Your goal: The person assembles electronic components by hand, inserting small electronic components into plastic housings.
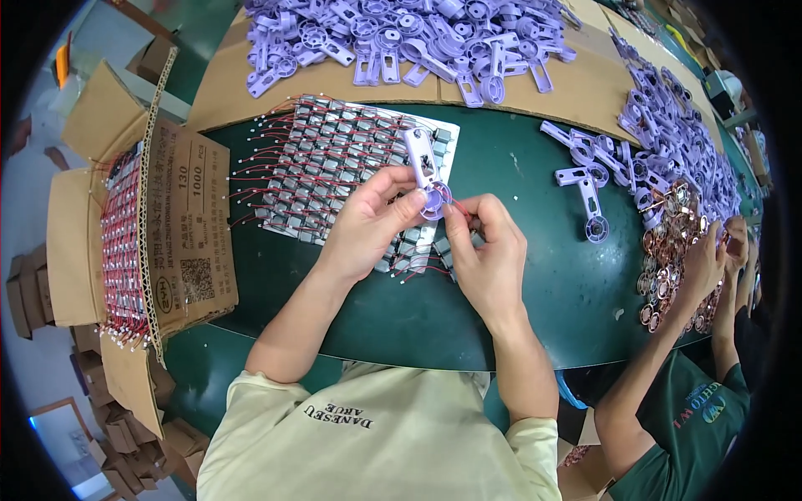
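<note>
My left hand point(363, 224) is closed on a purple plastic housing point(421, 157), which has a slotted handle and a round ring at its lower end. The handle points up and away, and my thumb lies against it just above the ring. Beside the ring my right hand point(491, 255) pinches red wires point(459, 206). A grey piece shows at its fingers, but I cannot tell whether it is held. Beneath both hands lies a sheet of small grey motors point(313, 150) in rows, red leads trailing off to the left. Several loose motors point(409, 250) lie near its lower corner.
Purple housings point(401, 42) are heaped on cardboard at the back, and more point(668, 117) lie at right. An open carton point(192, 225) with wired motors stands left. Beside copper-coloured round parts point(677, 250), a co-worker's hands point(714, 255) are busy at right. Two housings point(589, 196) lie nearer me.
</note>
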A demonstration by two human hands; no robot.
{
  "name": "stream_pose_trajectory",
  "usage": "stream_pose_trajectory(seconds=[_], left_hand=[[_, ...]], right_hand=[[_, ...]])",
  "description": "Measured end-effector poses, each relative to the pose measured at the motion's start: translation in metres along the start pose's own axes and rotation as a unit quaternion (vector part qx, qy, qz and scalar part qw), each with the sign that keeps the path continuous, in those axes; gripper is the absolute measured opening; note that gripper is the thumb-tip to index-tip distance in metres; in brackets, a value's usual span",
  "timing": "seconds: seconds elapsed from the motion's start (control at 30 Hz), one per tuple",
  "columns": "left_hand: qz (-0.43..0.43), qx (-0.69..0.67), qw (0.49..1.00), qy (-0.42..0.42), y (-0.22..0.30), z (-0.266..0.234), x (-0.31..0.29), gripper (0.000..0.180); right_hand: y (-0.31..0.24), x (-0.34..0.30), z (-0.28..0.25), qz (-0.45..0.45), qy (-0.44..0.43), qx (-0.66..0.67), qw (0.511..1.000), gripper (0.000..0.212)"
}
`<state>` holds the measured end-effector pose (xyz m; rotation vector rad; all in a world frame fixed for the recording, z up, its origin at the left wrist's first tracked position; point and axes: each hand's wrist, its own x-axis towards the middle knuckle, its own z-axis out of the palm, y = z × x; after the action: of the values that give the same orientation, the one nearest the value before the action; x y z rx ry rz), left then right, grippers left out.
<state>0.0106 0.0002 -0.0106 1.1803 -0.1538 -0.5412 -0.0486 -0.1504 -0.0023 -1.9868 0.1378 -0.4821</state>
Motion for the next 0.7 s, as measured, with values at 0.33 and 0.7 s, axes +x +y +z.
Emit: stream_pose_trajectory(seconds=[0.33, 0.7], left_hand=[[0.008, -0.012, 1.000, 0.002, -0.004, 0.003, -0.001, 0.030], [-0.033, -0.051, 0.998, 0.023, -0.007, 0.005, 0.001, 0.027]], right_hand=[[-0.008, -0.001, 0.002, 0.014, 0.011, 0.003, 1.000, 0.011], [-0.005, -0.002, -0.010, 0.023, 0.020, -0.002, 1.000, 0.015]])
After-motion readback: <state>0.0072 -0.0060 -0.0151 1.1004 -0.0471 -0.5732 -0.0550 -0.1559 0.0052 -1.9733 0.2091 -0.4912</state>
